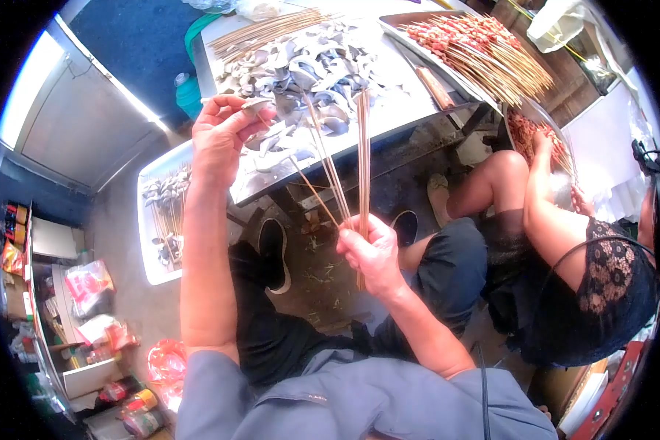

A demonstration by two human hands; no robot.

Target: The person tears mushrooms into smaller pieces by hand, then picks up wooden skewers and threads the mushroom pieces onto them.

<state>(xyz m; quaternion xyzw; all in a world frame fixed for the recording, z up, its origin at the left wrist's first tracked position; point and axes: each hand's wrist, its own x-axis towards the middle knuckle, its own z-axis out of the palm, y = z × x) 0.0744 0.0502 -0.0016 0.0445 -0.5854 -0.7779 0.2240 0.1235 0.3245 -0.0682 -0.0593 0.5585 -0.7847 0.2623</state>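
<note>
My left hand (231, 125) is raised at the near left corner of the white table, its fingers pinching a pale grey slice (257, 106). In my right hand (372, 253), over my lap, several thin wooden skewers (364, 154) are gripped, fanned out and pointing up. One skewer (314, 192) leans away to the left, its lower end at my right thumb and fingers. Many grey-white slices (315, 73) lie in a loose pile on the table (396, 73), just beyond both hands.
Bare skewers (264, 35) lie behind the pile. A tray (447, 70) of meat skewers stands at the back right. A co-worker's arm (539, 176) reaches into a bowl (557, 132) of meat. A white tray (150, 257) with filled skewers is at left, shelves (48, 308) beyond.
</note>
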